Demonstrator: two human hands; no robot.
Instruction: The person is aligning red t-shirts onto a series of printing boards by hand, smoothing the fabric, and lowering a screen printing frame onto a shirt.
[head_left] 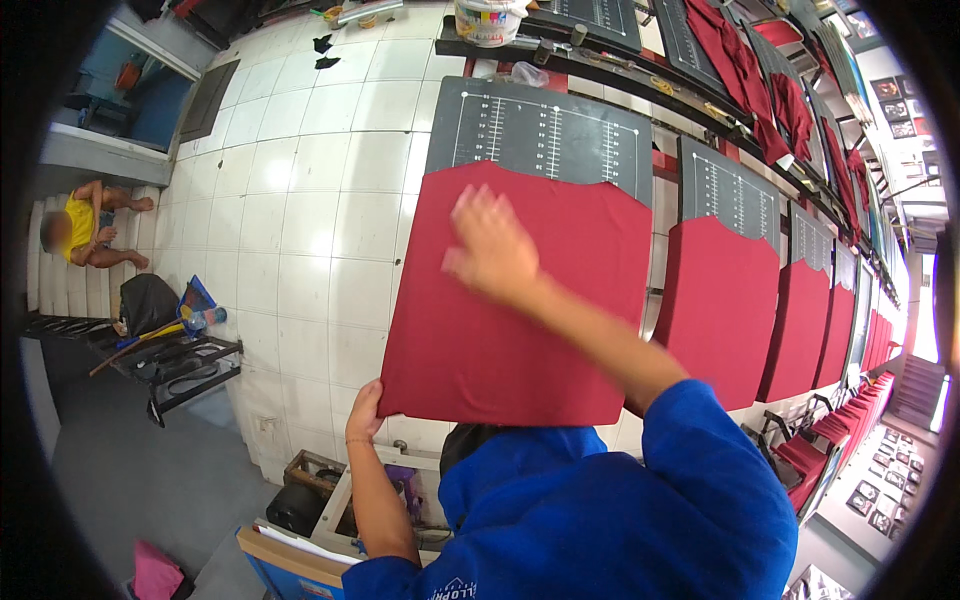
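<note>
A dark red fabric panel, cut with a curved neckline at its far edge, lies over a grey board printed with white ruler scales. My right hand is flat over the panel's upper left part, fingers spread and slightly blurred by motion. At the near left corner, my left hand pinches the panel's edge, its thumb up along the side. The fabric looks mostly smooth, and it hides the near part of the board.
More boards with red panels stand in a row to the right. Beyond them runs a dark rail with a white tub. A person in yellow sits on steps at far left. Near my left arm is a wooden box.
</note>
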